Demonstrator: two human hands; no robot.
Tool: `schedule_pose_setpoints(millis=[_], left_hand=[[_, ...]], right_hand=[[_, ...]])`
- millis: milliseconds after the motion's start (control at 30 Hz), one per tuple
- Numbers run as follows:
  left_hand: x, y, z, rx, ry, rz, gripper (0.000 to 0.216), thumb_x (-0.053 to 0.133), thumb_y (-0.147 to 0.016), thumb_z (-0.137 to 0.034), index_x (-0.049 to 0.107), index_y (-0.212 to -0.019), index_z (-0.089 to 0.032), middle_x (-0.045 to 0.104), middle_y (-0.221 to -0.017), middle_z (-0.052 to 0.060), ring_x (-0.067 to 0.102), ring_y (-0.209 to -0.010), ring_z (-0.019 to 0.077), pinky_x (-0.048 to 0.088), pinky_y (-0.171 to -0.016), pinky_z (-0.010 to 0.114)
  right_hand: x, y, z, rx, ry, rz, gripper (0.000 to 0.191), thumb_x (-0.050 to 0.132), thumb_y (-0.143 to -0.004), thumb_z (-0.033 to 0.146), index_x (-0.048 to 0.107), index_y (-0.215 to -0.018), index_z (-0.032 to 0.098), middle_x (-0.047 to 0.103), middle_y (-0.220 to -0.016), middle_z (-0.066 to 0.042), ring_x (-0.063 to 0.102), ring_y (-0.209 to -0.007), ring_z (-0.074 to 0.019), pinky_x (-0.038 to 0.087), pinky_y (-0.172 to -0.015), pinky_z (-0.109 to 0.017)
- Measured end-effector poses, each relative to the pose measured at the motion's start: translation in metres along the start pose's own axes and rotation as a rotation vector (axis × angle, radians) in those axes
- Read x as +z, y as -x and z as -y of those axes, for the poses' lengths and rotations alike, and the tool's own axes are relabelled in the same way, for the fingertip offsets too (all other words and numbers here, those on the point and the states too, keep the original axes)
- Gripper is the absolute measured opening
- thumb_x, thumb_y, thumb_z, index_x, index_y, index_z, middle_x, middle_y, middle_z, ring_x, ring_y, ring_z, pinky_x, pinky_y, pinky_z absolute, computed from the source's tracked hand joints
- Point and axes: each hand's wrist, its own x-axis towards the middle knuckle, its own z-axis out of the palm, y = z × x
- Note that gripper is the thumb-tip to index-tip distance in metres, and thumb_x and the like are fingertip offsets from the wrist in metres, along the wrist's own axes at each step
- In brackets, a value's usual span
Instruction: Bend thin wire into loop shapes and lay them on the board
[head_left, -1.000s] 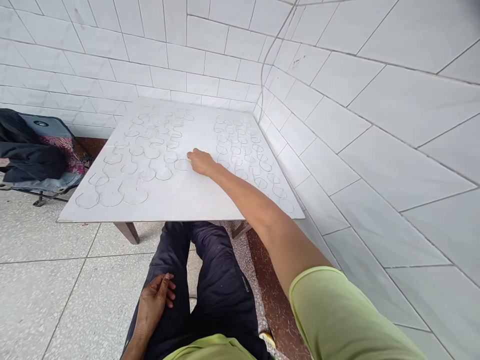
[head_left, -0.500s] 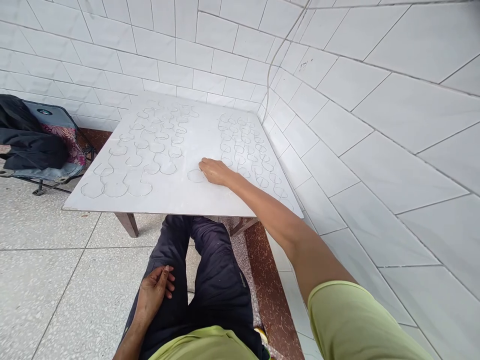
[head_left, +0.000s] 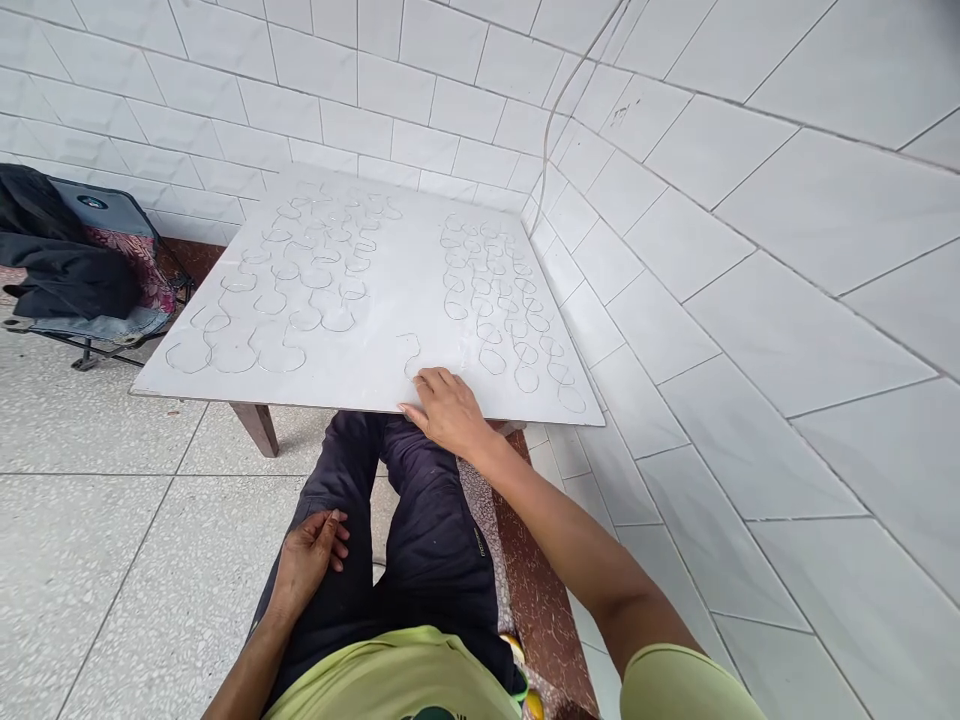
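My right hand (head_left: pixel 450 408) is at the front edge of a white board-topped table (head_left: pixel 405 260). Its fingertips rest on the board and the thumb lies apart from them at the edge. A thin curved wire piece (head_left: pixel 418 345) runs in under those fingertips, which hide its lower end. Many similar thin looped pieces (head_left: pixel 304 318) lie spread over the left part of the board, and more loops (head_left: pixel 491 358) form rows on the right. On my thigh rests my left hand (head_left: pixel 309 560), its fingers loosely curled and nothing visible in them.
A folding chair (head_left: pixel 124 225) with dark clothing (head_left: pixel 75 275) on it stands left of the table. White tiled walls (head_left: pixel 765 290) meet behind and to the right, with a cable (head_left: pixel 547 135) running down the corner. My legs (head_left: pixel 420 520) reach under the table.
My right hand has moved toward me, from mid-board to the front edge, and the thin wire piece has come with it. My left hand stays on my thigh.
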Motion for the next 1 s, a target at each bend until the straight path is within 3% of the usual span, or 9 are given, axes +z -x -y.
schedule_pose_setpoints(millis=[267, 367, 567, 700, 867, 1000], left_hand=[[0.004, -0.001, -0.004, -0.01, -0.061, 0.0, 0.049, 0.062, -0.084, -0.062, 0.072, -0.095, -0.015, 0.07, -0.072, 0.003, 0.063, -0.049, 0.0156, 0.053, -0.045, 0.029], [0.003, 0.0, -0.001, -0.004, -0.081, 0.004, 0.048, 0.062, -0.085, -0.061, 0.072, -0.097, -0.015, 0.071, -0.074, 0.004, 0.063, -0.05, 0.0155, 0.053, -0.046, 0.029], [0.003, 0.002, -0.005, -0.015, -0.087, 0.027, 0.051, 0.065, -0.083, -0.063, 0.072, -0.097, -0.014, 0.071, -0.076, 0.005, 0.063, -0.051, 0.0159, 0.054, -0.047, 0.03], [0.01, 0.007, -0.046, -0.019, 0.057, 0.003, 0.058, 0.066, -0.084, -0.067, 0.072, -0.105, -0.013, 0.074, -0.085, 0.009, 0.069, -0.064, 0.0199, 0.058, -0.051, 0.031], [0.022, 0.01, -0.114, 0.195, 0.257, 0.016, 0.059, 0.063, -0.093, -0.062, 0.067, -0.128, -0.015, 0.077, -0.107, 0.012, 0.075, -0.091, 0.0244, 0.063, -0.085, 0.042], [0.027, 0.006, -0.126, 0.27, 0.232, 0.028, 0.05, 0.065, -0.094, -0.056, 0.07, -0.123, -0.015, 0.078, -0.1, 0.01, 0.074, -0.085, 0.0218, 0.062, -0.083, 0.039]], right_hand=[[0.043, 0.04, 0.011, -0.044, -0.038, -0.228, 0.034, 0.053, -0.105, 0.018, 0.066, -0.134, 0.007, 0.066, -0.138, -0.022, 0.055, -0.139, -0.0332, 0.05, -0.117, -0.051], [0.052, 0.047, 0.006, -0.078, -0.086, -0.275, 0.034, 0.052, -0.102, 0.008, 0.068, -0.133, 0.01, 0.068, -0.136, -0.02, 0.058, -0.138, -0.0314, 0.052, -0.117, -0.052], [0.053, 0.047, -0.001, -0.157, -0.14, -0.361, 0.03, 0.053, -0.101, 0.006, 0.073, -0.122, 0.012, 0.075, -0.123, -0.018, 0.068, -0.125, -0.0283, 0.059, -0.111, -0.048], [0.043, 0.057, 0.013, -0.236, -0.156, -0.374, 0.029, 0.054, -0.101, 0.005, 0.072, -0.123, 0.011, 0.075, -0.123, -0.018, 0.068, -0.125, -0.0284, 0.06, -0.109, -0.049], [0.029, 0.077, 0.051, -0.387, -0.206, -0.309, 0.029, 0.053, -0.101, 0.005, 0.07, -0.124, 0.007, 0.072, -0.128, -0.021, 0.063, -0.132, -0.0305, 0.06, -0.109, -0.049], [0.031, 0.086, 0.072, -0.484, -0.24, -0.283, 0.024, 0.054, -0.101, 0.006, 0.072, -0.116, 0.005, 0.074, -0.121, -0.021, 0.064, -0.129, -0.0298, 0.059, -0.108, -0.048]])
